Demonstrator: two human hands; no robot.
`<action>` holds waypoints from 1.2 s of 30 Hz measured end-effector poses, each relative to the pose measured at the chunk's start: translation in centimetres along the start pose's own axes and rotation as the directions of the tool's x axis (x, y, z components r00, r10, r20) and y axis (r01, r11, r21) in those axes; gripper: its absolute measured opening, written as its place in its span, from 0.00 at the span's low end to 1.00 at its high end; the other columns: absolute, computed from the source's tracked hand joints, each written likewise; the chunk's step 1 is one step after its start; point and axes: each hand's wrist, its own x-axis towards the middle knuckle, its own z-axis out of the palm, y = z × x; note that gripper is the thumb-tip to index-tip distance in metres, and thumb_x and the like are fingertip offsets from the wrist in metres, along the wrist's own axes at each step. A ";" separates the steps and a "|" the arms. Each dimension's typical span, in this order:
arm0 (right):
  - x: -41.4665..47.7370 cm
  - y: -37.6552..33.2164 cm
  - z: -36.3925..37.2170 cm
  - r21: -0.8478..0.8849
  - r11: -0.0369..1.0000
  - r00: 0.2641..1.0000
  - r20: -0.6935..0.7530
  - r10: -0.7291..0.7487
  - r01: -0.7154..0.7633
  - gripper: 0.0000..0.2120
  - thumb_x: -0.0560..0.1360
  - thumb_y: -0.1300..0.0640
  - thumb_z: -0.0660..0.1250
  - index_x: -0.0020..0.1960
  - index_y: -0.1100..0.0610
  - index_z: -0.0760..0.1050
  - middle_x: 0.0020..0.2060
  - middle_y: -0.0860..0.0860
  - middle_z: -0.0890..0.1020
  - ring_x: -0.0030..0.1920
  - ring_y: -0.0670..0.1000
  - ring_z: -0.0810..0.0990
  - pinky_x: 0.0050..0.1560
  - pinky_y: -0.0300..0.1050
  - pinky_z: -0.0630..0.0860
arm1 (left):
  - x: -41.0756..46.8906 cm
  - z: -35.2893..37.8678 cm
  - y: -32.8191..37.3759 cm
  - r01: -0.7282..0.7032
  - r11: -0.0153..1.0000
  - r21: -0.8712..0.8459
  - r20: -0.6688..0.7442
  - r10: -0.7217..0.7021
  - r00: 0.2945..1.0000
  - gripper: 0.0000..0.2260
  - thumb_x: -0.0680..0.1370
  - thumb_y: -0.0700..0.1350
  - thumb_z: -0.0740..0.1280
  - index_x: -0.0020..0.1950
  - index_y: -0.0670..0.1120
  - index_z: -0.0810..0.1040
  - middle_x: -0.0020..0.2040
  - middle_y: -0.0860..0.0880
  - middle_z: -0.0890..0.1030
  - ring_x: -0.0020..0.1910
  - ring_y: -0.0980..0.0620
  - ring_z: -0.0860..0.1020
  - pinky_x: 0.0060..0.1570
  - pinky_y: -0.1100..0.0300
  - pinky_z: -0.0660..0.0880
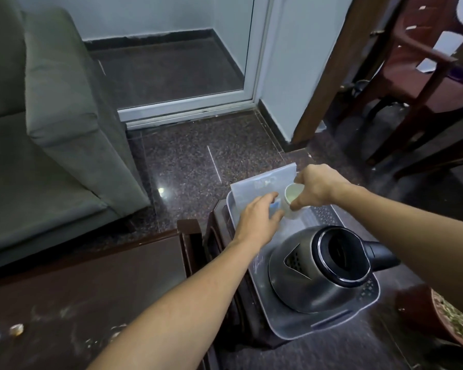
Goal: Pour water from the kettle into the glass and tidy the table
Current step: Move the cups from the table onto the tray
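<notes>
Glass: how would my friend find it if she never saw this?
Find the grey tray with the big steel kettle on it. Past the kettle, the right hand grips the glass: the only small, pale, round thing there, its mouth facing us.

Right grip [316, 186] pinches the glass [292, 194] at its rim, mouth tipped toward camera, over the far end of the grey tray [358, 297]. Left grip [259, 217], fingers straight, sits just left of the glass on a small blue item [274, 206]. Kettle [305, 279] stands on the tray's near end, lid open. Clear plastic sheet [257, 186] leans at the far edge. Brown counter [91, 276] near left.
</notes>
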 end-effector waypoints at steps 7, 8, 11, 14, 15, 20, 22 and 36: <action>2.8 2.0 2.2 -0.022 0.999 1.000 0.005 -0.029 0.029 0.30 0.62 0.42 0.82 0.59 0.54 0.85 0.45 0.54 0.84 0.47 0.57 0.81 0.43 0.44 0.72 | 1.4 2.5 -1.2 0.002 1.000 -0.021 0.062 -0.001 0.998 0.20 0.81 0.44 0.67 0.73 0.54 0.74 0.66 0.48 0.81 0.65 0.47 0.78 0.63 0.54 0.75; 3.1 2.0 2.4 -0.022 0.999 0.999 -0.001 -0.036 0.036 0.29 0.62 0.42 0.82 0.59 0.54 0.85 0.44 0.53 0.83 0.46 0.56 0.80 0.43 0.44 0.72 | 1.6 2.7 -1.3 0.003 1.000 -0.020 0.065 -0.002 0.998 0.21 0.81 0.43 0.67 0.73 0.54 0.74 0.66 0.48 0.81 0.66 0.47 0.78 0.63 0.54 0.74; 3.8 2.1 2.8 -0.026 0.999 0.999 0.006 -0.043 0.043 0.28 0.62 0.44 0.82 0.58 0.54 0.85 0.46 0.52 0.83 0.46 0.55 0.79 0.45 0.46 0.75 | 1.9 3.3 -1.5 0.020 0.999 -0.026 0.083 -0.017 0.996 0.23 0.81 0.41 0.65 0.75 0.54 0.72 0.68 0.47 0.81 0.67 0.46 0.77 0.65 0.52 0.74; 4.2 2.2 3.2 -0.030 0.999 0.999 0.024 -0.034 0.034 0.24 0.62 0.44 0.82 0.52 0.54 0.85 0.42 0.52 0.83 0.44 0.55 0.79 0.43 0.45 0.74 | 2.0 3.7 -1.9 0.031 0.999 -0.031 0.089 -0.028 0.996 0.23 0.81 0.40 0.64 0.76 0.54 0.71 0.68 0.48 0.80 0.68 0.46 0.77 0.66 0.52 0.74; 4.3 2.2 3.3 -0.031 0.999 0.999 0.022 -0.033 0.034 0.23 0.62 0.44 0.82 0.51 0.54 0.85 0.41 0.51 0.82 0.44 0.55 0.79 0.42 0.45 0.74 | 2.1 3.9 -2.0 0.032 0.999 -0.037 0.087 -0.029 0.996 0.24 0.81 0.39 0.64 0.76 0.54 0.71 0.69 0.48 0.80 0.68 0.46 0.77 0.67 0.52 0.73; 4.2 2.0 3.4 -0.036 0.999 1.000 0.015 -0.018 0.019 0.25 0.62 0.44 0.82 0.54 0.55 0.84 0.47 0.53 0.83 0.48 0.56 0.81 0.48 0.48 0.79 | 2.4 3.9 -2.3 0.035 0.999 -0.013 0.073 -0.034 0.997 0.23 0.81 0.38 0.62 0.76 0.52 0.71 0.70 0.48 0.78 0.70 0.47 0.74 0.69 0.51 0.71; 4.0 1.8 3.5 -0.036 0.999 1.000 0.009 -0.009 0.010 0.28 0.63 0.44 0.82 0.58 0.56 0.83 0.53 0.55 0.81 0.53 0.57 0.81 0.53 0.49 0.80 | 2.5 3.8 -2.2 0.034 0.999 -0.021 0.076 -0.032 0.997 0.23 0.81 0.38 0.62 0.76 0.52 0.71 0.70 0.48 0.79 0.70 0.46 0.74 0.70 0.51 0.71; 2.5 0.8 1.2 -0.033 0.997 0.998 -0.019 0.062 -0.063 0.30 0.63 0.41 0.83 0.60 0.54 0.82 0.51 0.56 0.84 0.50 0.60 0.83 0.49 0.51 0.81 | 1.7 1.2 -2.6 0.041 0.990 -0.135 0.066 -0.032 0.997 0.19 0.81 0.38 0.62 0.72 0.48 0.76 0.66 0.49 0.82 0.66 0.49 0.79 0.69 0.49 0.74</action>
